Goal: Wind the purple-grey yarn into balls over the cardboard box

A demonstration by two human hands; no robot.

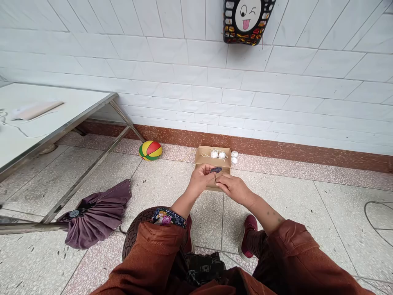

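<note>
My left hand (pixel 201 179) pinches a small dark grey-blue piece (pixel 216 169) that looks like yarn or knitting. My right hand (pixel 233 187) is closed close beside it, with thumb and finger pressed together at a thin dark strand or tool too small to make out. Both hands are in front of an open cardboard box (pixel 199 159) on the floor and hide part of it. Two white balls of yarn (pixel 214 153) with loose pale strands lie in the box. More small white balls (pixel 234 157) sit on the floor against its right side.
A table (pixel 92 96) with a metal frame stands at left, a folded purple umbrella (pixel 101 213) by its leg. A colourful ball (pixel 150 150) rests near the wall. A black basket (pixel 248 20) hangs above. A wire object (pixel 379 221) is at far right.
</note>
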